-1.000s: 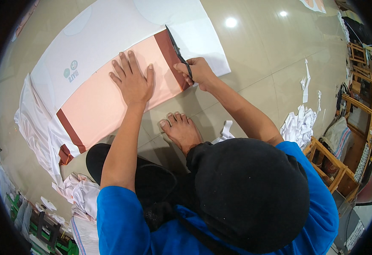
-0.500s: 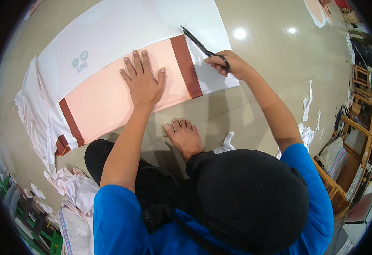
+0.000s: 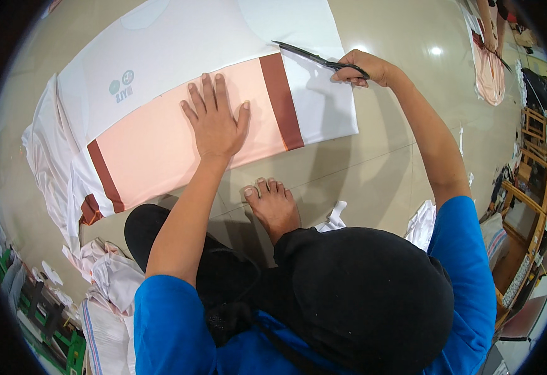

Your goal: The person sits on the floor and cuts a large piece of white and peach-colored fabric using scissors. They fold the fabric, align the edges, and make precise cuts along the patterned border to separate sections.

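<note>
A large white cloth [image 3: 186,37] is spread over the floor, with a pale peach panel [image 3: 161,147] along its near side. Dark brown bands border both ends of the peach part. My left hand [image 3: 218,128] presses flat on the peach panel, fingers spread. In my right hand [image 3: 368,67] is a pair of black scissors [image 3: 308,55], its blades looking nearly closed and lying low over the white cloth. The blade tips point left, close to the top of the right-hand brown band [image 3: 282,103].
My bare foot [image 3: 273,209] rests near the cloth's front edge. Crumpled white fabric [image 3: 48,156] bunches at the left, and a striped sack [image 3: 101,325] lies lower left. White scraps [image 3: 422,224] sit at right. Upper right, another person's arms [image 3: 489,28] work over peach cloth [image 3: 491,78].
My right hand has moved right with the scissors, which now lie at a flatter angle. My left hand stays nearly in place. The other person's arms and peach cloth show more at upper right.
</note>
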A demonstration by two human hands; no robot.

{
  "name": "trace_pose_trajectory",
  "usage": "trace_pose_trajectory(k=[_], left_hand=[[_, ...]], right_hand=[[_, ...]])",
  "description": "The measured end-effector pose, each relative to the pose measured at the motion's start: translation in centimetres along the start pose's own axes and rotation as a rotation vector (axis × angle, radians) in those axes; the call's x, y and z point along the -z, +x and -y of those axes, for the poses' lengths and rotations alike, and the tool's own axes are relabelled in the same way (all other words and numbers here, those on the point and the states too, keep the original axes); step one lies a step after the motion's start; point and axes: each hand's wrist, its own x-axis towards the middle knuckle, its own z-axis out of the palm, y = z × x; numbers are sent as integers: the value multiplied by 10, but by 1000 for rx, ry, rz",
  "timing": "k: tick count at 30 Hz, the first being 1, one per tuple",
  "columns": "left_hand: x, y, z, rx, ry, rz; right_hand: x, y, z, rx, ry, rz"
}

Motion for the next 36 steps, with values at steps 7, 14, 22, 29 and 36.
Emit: trace_pose_trajectory(k=[7, 14, 22, 29, 36], left_hand=[[0, 0, 0, 0, -2, -5], [0, 0, 0, -9, 0, -13], [0, 0, 0, 0, -1, 5], [-1, 0, 1, -8, -16, -8], [0, 0, 0, -1, -3, 6]], right_hand=[[12, 4, 4, -10, -55, 24], [18, 6, 9, 3, -112, 17], [19, 8, 8, -25, -161, 4], [14, 7, 6, -13, -154, -11], [12, 5, 7, -13, -188, -39]])
